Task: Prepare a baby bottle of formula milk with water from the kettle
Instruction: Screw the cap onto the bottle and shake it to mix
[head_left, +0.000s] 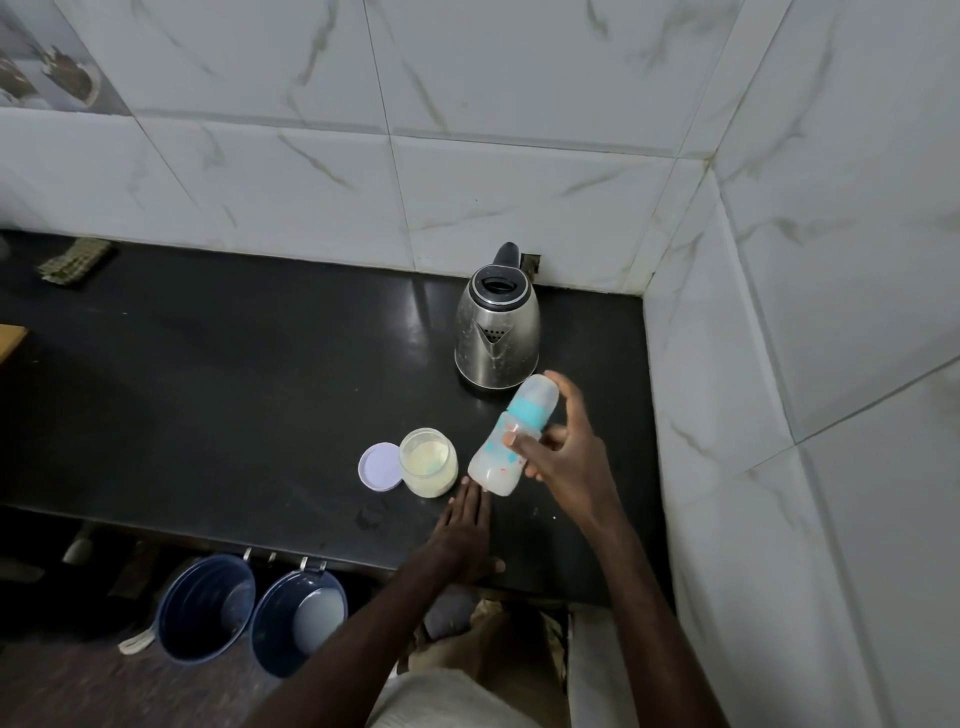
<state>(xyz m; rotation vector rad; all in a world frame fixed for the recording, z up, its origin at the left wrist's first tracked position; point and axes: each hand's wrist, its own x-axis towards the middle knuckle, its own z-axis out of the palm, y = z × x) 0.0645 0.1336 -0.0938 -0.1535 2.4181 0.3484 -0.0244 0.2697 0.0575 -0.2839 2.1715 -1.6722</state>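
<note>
My right hand (563, 441) grips a capped baby bottle (506, 447) with a teal collar, tilted with its top pointing toward the kettle and whitish liquid in its lower part. The bottle is slightly blurred. My left hand (467, 530) lies flat, palm down, on the black counter (234, 389) just below the bottle's base, fingers together. A steel kettle (496, 332) with a black lid stands upright behind the bottle. To the left of the bottle stands an open jar of pale formula powder (427, 462), and its lilac lid (381, 466) lies beside it.
White marble-look tiled walls close the counter at the back and right. Two dark blue buckets (208, 608) (298, 621) stand on the floor below the counter's front edge. A woven cloth (78, 262) lies at the back left.
</note>
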